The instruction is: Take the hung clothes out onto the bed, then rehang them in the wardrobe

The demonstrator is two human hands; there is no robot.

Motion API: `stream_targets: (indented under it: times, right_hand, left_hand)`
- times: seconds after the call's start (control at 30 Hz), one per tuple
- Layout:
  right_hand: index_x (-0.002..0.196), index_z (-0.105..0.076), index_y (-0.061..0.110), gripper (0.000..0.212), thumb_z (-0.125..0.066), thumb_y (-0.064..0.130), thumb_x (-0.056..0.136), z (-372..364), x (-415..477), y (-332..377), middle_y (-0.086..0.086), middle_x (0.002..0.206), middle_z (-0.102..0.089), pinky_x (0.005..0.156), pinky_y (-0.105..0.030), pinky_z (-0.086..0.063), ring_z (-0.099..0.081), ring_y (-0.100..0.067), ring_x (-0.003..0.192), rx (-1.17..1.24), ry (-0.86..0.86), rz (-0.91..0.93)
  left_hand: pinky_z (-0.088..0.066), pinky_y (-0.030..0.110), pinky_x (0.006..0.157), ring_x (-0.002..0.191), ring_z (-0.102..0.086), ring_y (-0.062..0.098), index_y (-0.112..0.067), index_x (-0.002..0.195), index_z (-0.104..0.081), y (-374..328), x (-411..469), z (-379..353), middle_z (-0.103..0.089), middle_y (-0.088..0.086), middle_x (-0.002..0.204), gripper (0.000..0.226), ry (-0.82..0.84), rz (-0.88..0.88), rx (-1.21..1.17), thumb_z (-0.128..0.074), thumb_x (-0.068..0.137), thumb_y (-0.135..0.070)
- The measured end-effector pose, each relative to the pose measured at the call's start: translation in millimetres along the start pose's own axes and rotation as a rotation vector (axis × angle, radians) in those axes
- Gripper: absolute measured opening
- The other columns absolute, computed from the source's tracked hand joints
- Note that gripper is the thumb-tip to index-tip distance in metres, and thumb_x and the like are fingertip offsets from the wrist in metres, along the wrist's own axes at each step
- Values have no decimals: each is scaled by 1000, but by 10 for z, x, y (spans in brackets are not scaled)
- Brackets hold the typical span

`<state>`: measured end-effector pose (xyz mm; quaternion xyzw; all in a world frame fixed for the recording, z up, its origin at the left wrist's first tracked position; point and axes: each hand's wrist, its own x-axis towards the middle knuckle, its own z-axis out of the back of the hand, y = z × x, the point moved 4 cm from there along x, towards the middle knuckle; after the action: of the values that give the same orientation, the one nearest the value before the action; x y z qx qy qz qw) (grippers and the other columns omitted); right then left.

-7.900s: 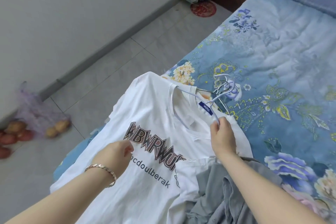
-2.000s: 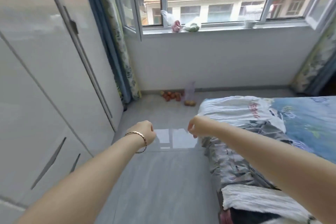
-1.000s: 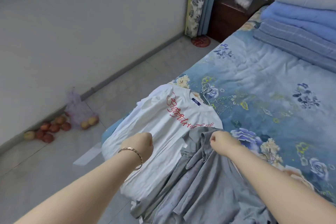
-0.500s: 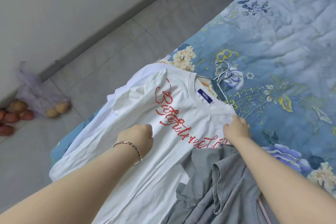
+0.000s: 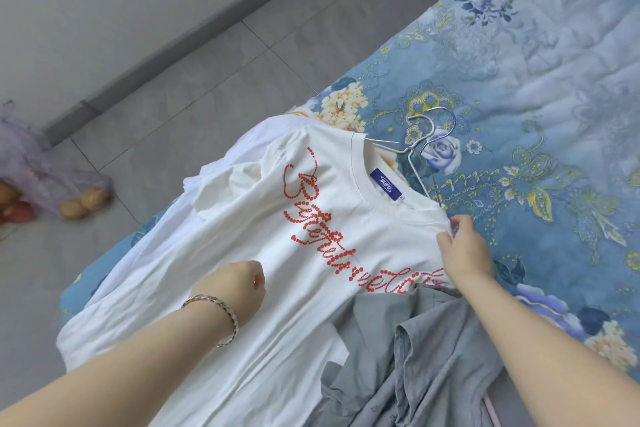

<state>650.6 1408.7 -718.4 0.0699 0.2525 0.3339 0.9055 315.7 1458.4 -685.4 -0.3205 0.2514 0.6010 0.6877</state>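
White and red-lettered, the T-shirt (image 5: 311,253) was spread at the edge of the floral bed (image 5: 519,62), with a wire hanger (image 5: 409,150) threaded through its collar. Its shoulder was pinched by the right hand (image 5: 462,246); the left hand (image 5: 239,288) was fisted, with nothing held. The hook would best be gripped, so that the shirt stayed seated when lifted.

A home bedroom: a bed (image 5: 519,45) with floral quilt beside a tiled floor (image 5: 207,80).
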Motion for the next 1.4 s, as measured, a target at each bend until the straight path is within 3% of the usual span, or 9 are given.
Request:
stream_targets:
  times: [0.1, 0.17, 0.27, 0.4, 0.5, 0.7, 0.83, 1.07, 1.4]
  right_hand:
    - [83, -57, -2, 33, -34, 22, 78, 87, -257, 97, -14, 81, -47, 65, -27, -23, -49, -33, 81, 109, 13, 232]
    - [87, -60, -4, 38, -33, 21, 77, 141, -443, 180, -6, 84, -41, 68, -22, -25, -44, -23, 80, 192, 38, 298]
    - [79, -53, 9, 26, -32, 23, 84, 323, -682, 367, -17, 80, -50, 62, -29, -24, -48, -28, 77, 216, 22, 237]
    - [91, -52, -2, 34, -32, 25, 85, 751, -1032, 875, -33, 85, -58, 61, -37, -26, -54, -45, 82, 170, -121, 301]
    - [110, -56, -2, 25, -42, 11, 94, 997, -1401, 1372, -31, 90, -58, 63, -37, -28, -55, -43, 91, 147, -73, 421]
    - [80, -54, 14, 23, -34, 24, 87, 1378, -2517, 2261, -9, 68, -54, 62, -36, -31, -52, -35, 78, 207, -112, 618]
    - [62, -34, 15, 25, -39, 17, 86, 1372, -3621, 2765, 3, 58, -39, 61, -34, -28, -42, -25, 71, 240, 24, 760]
    - [76, -45, 12, 18, -37, 7, 91, 1369, -5775, 3170, 5, 64, -40, 54, -25, -28, -36, -12, 61, 254, 424, 996]
    - [85, -44, 11, 18, -33, 18, 96, 1466, -8239, 2899, 0, 74, -46, 55, -26, -30, -40, -17, 67, -28, 626, 1491]
  left_hand:
    - [-42, 23, 71, 87, -52, 16, -30, 90, -49, 79, -154, 104, -53, -7, 95, 14, -17, -3, -19, -39, 93, -20]
    - [-44, 23, 72, 86, -53, 16, -30, 90, -49, 159, -291, 181, -53, -7, 95, 15, -28, 0, -28, -38, 94, -20]
    - [-45, 24, 70, 85, -55, 16, -30, 89, -49, 308, -547, 279, -55, -7, 95, 16, -50, 7, -47, -38, 93, -20]
    - [-43, 23, 77, 88, -51, 15, -29, 88, -49, 557, -955, 441, -57, -5, 99, 15, -109, -17, -103, -39, 92, -18]
    - [-46, 24, 80, 90, -53, 15, -31, 87, -50, 808, -1313, 595, -60, -6, 101, 16, -151, 3, -126, -39, 92, -19]
    - [-48, 26, 81, 94, -57, 17, -33, 85, -50, 1407, -2184, 875, -62, -6, 103, 17, -280, 79, -167, -39, 91, -21]
    - [-44, 24, 75, 87, -53, 17, -29, 85, -50, 1970, -3029, 1002, -60, -5, 98, 14, -393, 120, -179, -40, 91, -23]
    - [-50, 28, 82, 97, -60, 17, -30, 86, -51, 3051, -4766, 754, -63, -6, 105, 14, -533, 245, -235, -41, 90, -21]
    - [-45, 27, 75, 97, -58, 20, -26, 94, -54, 3667, -7088, -351, -59, -1, 106, 16, -602, 649, -350, -38, 93, -23]
